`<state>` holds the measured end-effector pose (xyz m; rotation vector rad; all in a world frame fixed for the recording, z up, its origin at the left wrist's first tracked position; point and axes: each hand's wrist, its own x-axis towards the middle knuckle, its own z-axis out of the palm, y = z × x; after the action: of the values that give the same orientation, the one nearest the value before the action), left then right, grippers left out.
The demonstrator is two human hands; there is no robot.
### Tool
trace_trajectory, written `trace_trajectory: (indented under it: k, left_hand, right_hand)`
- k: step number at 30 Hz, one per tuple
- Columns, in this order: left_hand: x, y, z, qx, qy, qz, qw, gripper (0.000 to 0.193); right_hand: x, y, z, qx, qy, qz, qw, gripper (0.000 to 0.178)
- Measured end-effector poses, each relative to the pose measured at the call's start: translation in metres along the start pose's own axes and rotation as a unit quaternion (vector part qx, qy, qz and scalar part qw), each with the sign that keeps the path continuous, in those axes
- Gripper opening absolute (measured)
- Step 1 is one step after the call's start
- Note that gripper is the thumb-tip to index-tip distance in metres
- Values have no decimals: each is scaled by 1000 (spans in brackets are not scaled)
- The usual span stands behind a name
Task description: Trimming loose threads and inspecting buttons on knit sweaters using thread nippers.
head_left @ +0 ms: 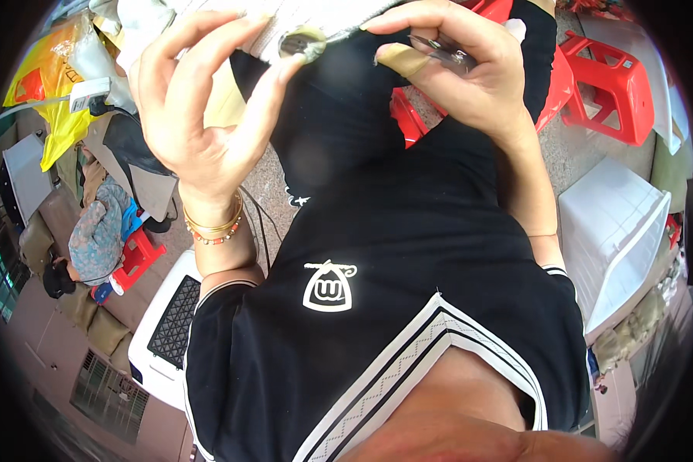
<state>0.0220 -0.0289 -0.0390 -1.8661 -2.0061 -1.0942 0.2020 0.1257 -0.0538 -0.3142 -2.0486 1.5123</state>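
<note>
Left hand (200, 115): fingers curved, thumb touching a small round piece (303, 45), dark-centred, pale-rimmed; full grip could not be told. The piece lay beside white cloth (323, 14). Right hand (473, 77): fingers curled around a shiny metal piece (443, 52), index and thumb tips apart.

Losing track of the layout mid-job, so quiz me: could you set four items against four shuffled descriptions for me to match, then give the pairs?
Items:
1. left hand
2. right hand
3. bracelets
4. yellow bag

Descriptions:
A. around the left wrist
B. has a shiny metal item within its curled fingers
C. at the far upper left, beyond the left hand
D. thumb tip at a small round piece

Pairs: 1-D, 2-B, 3-A, 4-C
</note>
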Motion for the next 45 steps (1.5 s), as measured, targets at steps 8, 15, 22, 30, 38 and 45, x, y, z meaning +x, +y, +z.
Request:
trace_trajectory:
  k: [8, 15, 22, 30, 38, 45]
  left_hand:
    - [-3, 0, 8, -165, -31, -86, 982, 29]
    - [-14, -11, 27, -312, 83, -71, 944, 30]
    - [-16, -14, 14, -338, 37, -77, 937, 27]
    - [-8, -8, 18, -376, 45, -53, 924, 28]
    - [1, 1, 27, -505, 108, -125, 847, 29]
    - [-1, -2, 29, -514, 111, -113, 843, 31]
  right_hand:
    - [-7, 46, 14, 203, 23, -279, 938, 28]
    - [-17, -1, 2, -28, -36, 4, 999, 39]
    - [-16, -1, 4, -61, 14, -81, 995, 45]
    - [-11, -16, -8, -145, -19, -78, 986, 47]
    - [-12, -44, -15, -141, -8, 14, 990, 46]
    - [-8, -55, -16, -224, -54, 40, 972, 46]
